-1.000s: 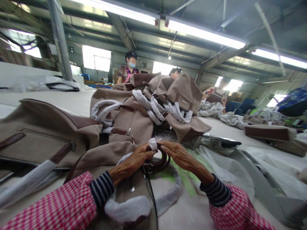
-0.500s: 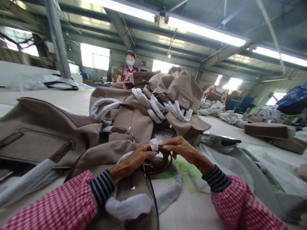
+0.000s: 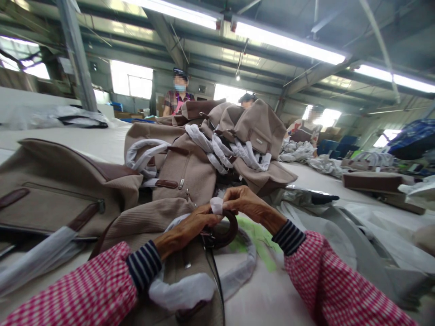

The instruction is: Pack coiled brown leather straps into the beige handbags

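Handle, partly hidden, is gripped by left hand; right hand pinches white strip.

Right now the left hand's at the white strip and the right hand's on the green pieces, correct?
Not the right hand: the head view shows its fingers at the white strip too. The left hand is at the strip, as you said.

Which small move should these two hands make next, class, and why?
Probably, the right hand should smooth the white strip down against the brown strap, while the left hand steadies the strap. The strip stands up in a curl between the hands, and the right hand's fingers are right beside it.
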A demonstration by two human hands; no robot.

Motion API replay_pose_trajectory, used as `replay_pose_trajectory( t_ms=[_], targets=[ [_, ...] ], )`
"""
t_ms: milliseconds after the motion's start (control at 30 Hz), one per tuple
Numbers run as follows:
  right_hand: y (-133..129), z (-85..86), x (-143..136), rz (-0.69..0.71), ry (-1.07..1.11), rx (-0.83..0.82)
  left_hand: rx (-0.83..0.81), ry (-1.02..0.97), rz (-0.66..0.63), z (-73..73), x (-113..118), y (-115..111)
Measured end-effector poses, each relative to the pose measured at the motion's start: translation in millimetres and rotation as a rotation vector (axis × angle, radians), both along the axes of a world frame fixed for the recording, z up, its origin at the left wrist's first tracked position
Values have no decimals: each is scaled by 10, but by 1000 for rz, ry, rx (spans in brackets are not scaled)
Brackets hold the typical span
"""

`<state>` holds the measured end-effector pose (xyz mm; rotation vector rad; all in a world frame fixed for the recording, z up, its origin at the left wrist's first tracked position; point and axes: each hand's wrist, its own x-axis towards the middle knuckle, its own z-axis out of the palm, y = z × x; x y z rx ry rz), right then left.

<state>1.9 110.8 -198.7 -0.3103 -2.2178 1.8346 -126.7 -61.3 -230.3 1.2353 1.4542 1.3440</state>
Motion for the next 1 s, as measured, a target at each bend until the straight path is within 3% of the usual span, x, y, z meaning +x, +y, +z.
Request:
replay_pose_trajectory(
  t_ms=[133, 333, 433, 567, 700, 900, 1000],
  targets=[
    [-92, -138, 105, -93, 48, -1, 22, 14, -17, -14, -3, 16],
    [-292, -244, 395, -78, 163, 219, 32, -3, -12, -87, -6, 30],
    [-325, -346, 403, -72, 176, 230, 35, -17, 21, -76, 14, 12],
    [-334, -479, 315, -203, 246, 242, 27, -37, 9, -21, 33, 21],
    [-337, -472, 265, -192, 288, 222, 66, -11, -11, -35, -13, 47],
    [-311, -430, 279, -217, 286, 385, 42, -202, 7, -155, -63, 94],
    [-321, -409, 278, -202, 243, 494, 33, -168, 50, -165, -53, 128]
  ],
)
